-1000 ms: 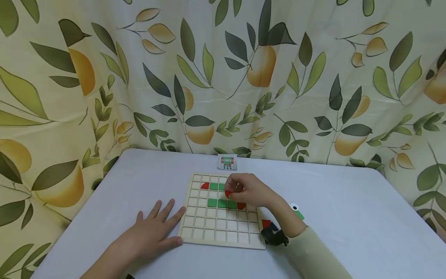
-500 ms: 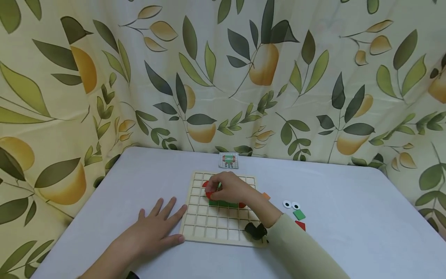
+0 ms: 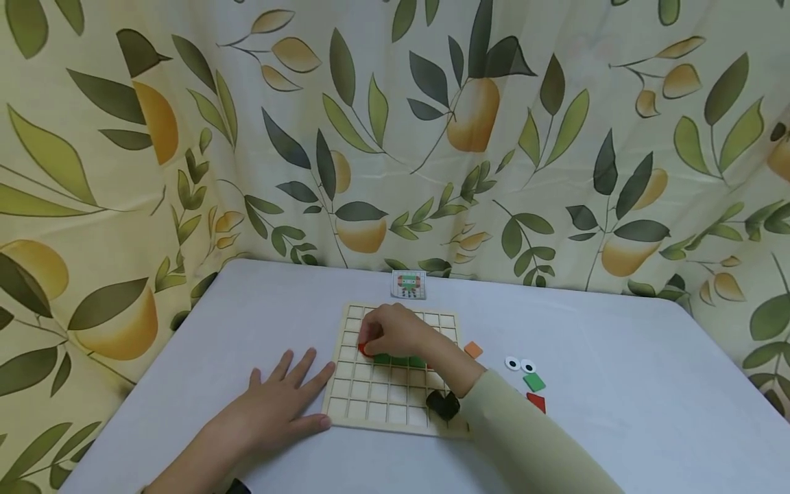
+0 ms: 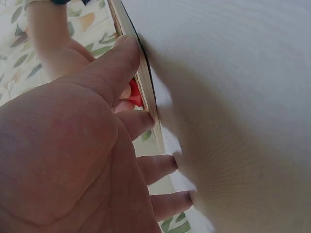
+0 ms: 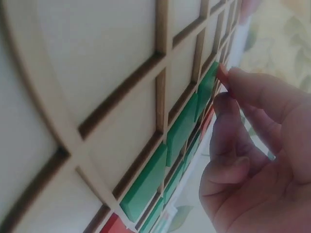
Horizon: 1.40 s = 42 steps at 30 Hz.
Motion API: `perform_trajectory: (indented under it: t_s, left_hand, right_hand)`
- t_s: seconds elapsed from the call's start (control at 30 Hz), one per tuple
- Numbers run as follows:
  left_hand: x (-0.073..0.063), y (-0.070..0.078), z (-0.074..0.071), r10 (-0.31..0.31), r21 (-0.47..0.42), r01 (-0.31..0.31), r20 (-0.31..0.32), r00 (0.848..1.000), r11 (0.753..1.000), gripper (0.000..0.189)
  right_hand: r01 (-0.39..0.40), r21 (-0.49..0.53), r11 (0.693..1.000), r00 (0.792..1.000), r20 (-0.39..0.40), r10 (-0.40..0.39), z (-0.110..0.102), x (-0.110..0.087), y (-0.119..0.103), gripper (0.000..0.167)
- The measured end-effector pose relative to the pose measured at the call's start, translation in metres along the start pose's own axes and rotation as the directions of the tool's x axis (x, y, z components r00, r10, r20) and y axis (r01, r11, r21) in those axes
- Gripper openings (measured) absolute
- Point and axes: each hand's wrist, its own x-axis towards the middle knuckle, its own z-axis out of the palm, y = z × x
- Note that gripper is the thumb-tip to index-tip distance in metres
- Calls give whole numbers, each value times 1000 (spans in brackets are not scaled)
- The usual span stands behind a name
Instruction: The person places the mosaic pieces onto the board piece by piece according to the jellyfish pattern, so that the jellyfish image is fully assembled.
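My right hand [image 3: 395, 331] reaches over a wooden grid board [image 3: 356, 392] and pinches a red tile [image 5: 222, 75] between thumb and fingertips. This tile is at the left end of a row of green tiles [image 5: 143, 187], right at the grid cell beside them. Another red tile [image 5: 115, 225] sits at the row's other end. A second green row lies behind, mostly covered by the hand in the head view. My left hand [image 3: 278, 398] lies on the table with fingers spread. Its thumb and forefinger touch the board's left edge.
Right of the board lie an orange tile [image 3: 473, 349], two eye discs [image 3: 520, 365], a green tile [image 3: 533, 382] and a red tile [image 3: 536, 403]. A picture card [image 3: 409, 284] stands behind the board. A patterned curtain [image 3: 395, 171] hangs beyond the white table [image 3: 617, 357].
My right hand has moved left across the board with the red tile and then lowered toward the left end of the nearer green row. My left hand has stayed in place.
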Motion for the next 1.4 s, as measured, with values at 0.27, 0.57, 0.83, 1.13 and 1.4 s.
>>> perform_trajectory:
  t_s: [0.27, 0.57, 0.83, 1.13, 1.4]
  left_hand:
    - [2, 1, -2, -1, -3, 1, 1, 1000, 1000, 80]
    - [4, 2, -3, 0, 8, 0, -5, 1000, 1000, 80]
    - [6, 3, -6, -9, 15, 9, -4, 1000, 1000, 80]
    - [4, 4, -3, -23, -3, 23, 12, 1000, 1000, 81]
    - [2, 2, 1, -16, -12, 16, 4, 1000, 1000, 81]
  right_hand:
    - [-11, -45, 999, 1000, 13, 11, -1, 0, 1, 6]
    - [-8, -89, 996, 1000, -1, 8, -1, 2, 4, 8]
    - [-6, -73, 997, 998, -57, 2, -17, -11, 9, 4]
    - [-77, 35, 996, 983, -165, 82, -45, -59, 37, 19]
    - [-222, 105, 969, 946, -219, 240, -61, -95, 72, 31]
